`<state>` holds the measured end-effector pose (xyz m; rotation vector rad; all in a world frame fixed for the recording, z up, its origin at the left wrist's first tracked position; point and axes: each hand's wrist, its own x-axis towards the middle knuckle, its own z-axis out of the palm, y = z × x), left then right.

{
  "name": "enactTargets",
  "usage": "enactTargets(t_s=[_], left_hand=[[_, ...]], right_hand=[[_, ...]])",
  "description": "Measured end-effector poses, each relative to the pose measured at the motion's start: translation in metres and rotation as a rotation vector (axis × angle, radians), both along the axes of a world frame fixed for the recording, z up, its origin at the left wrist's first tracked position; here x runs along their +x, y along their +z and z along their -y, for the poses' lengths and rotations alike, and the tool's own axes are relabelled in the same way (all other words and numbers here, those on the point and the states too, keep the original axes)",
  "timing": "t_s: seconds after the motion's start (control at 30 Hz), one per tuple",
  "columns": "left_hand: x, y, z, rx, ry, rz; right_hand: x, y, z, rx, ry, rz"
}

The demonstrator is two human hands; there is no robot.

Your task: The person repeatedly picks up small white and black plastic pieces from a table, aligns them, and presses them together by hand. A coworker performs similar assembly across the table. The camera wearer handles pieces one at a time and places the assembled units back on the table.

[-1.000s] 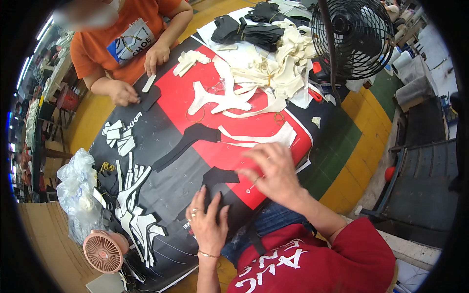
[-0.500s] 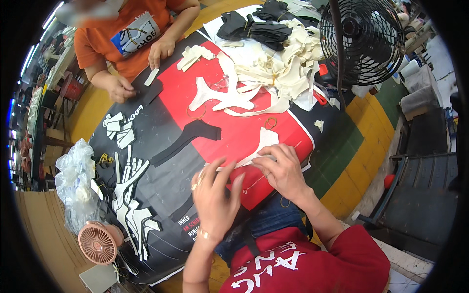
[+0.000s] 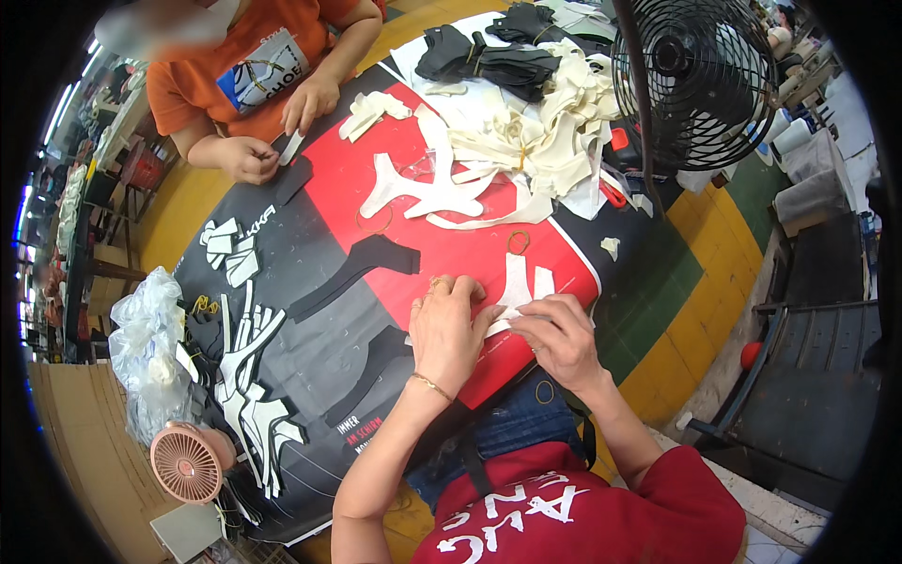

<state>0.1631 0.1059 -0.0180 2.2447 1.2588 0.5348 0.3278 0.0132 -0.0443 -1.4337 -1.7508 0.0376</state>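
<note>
A white Y-shaped fabric piece (image 3: 516,280) lies on the red part of the table, close to me. My left hand (image 3: 445,329) is over its left end, fingers bent and thumb pressed on its lower edge. My right hand (image 3: 561,344) pinches the same edge with thumb and fingertips, right beside the left thumb. The piece's lower part is partly hidden under both hands. Two dark shaped pieces lie left of my hands, one (image 3: 362,273) farther off and one (image 3: 373,373) nearer. Beyond the white piece sits a rubber band (image 3: 519,242).
Larger cream pieces (image 3: 437,193) and a cream heap (image 3: 531,141) lie farther back, beside bundled dark pieces (image 3: 489,61). White-edged strips (image 3: 249,376) and a small pink fan (image 3: 191,461) are at left. A black fan (image 3: 691,80) stands at right. Opposite, a co-worker's hands (image 3: 252,160) handle a white strip.
My left hand has come down and right, from raised above the table onto the white piece. My right hand has shifted slightly down. Across the table, the co-worker's hands have come together.
</note>
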Motion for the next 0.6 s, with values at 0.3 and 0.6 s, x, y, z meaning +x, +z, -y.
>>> enactTargets(t_s=[0.3,0.6], left_hand=[[0.001,0.003,-0.019,0.287,-0.030,0.030],[-0.004,0.013,0.076,0.449,-0.139,0.262]], right_hand=[[0.047,0.035,-0.005,0.115,-0.515,-0.204],[0.012,0.050,-0.014,-0.407,0.077,-1.269]])
